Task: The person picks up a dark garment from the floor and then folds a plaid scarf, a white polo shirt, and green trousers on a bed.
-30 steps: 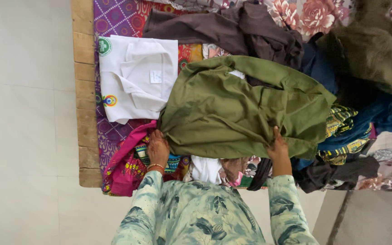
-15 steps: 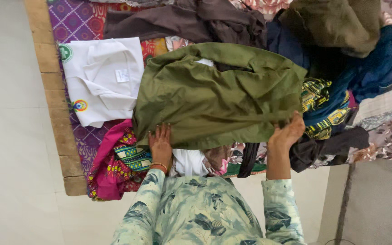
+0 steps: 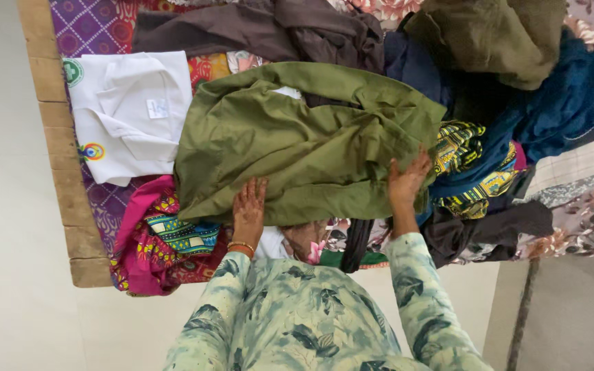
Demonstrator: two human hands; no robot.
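An olive-green garment (image 3: 304,141) is pressed flat under the open left hand (image 3: 249,207) and the open right hand (image 3: 408,180), set apart at its near edge. A folded white shirt (image 3: 128,110) lies beyond the left hand. For a clean fold, creases are best smoothed outward with both palms kept flat.

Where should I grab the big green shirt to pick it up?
Probably by the near hem of the olive green shirt, coming from the person's side. That edge lies free over the pile, where the left hand and right hand rest; its far edge meets the brown garment.
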